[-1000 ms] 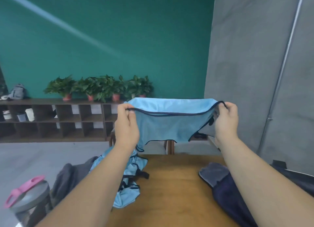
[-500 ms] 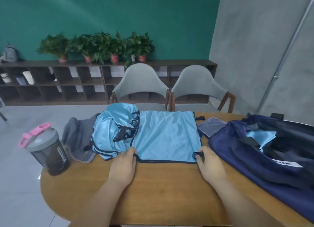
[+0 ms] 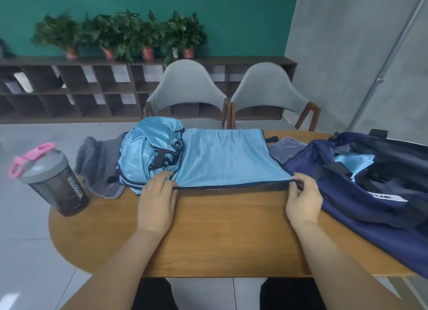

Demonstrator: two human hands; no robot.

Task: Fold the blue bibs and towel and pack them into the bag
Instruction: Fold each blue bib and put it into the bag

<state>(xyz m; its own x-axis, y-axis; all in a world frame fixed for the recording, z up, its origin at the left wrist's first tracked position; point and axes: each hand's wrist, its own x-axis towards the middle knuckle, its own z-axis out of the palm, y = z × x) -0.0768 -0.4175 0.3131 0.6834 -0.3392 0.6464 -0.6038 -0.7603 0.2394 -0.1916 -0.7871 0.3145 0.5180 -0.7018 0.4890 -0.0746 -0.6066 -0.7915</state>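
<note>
A light blue bib (image 3: 227, 159) with dark trim lies spread on the wooden table (image 3: 220, 240). Its near edge is lifted slightly off the wood. My left hand (image 3: 157, 200) pinches the near left corner and my right hand (image 3: 303, 200) pinches the near right corner. A crumpled heap of more blue bibs (image 3: 148, 152) sits just left of it, overlapping its left side. A grey towel (image 3: 97, 163) lies bunched further left. The open navy bag (image 3: 370, 184) rests at the right, with a folded blue bib (image 3: 354, 161) showing inside.
A grey shaker bottle (image 3: 53, 180) with a pink lid stands near the table's left edge. Two grey chairs (image 3: 187, 94) stand behind the table. Low shelves (image 3: 69, 87) with potted plants line the green wall.
The bib was held up in the air by its top edge, then laid flat on the table. Both hands now lift its near edge at the corners.
</note>
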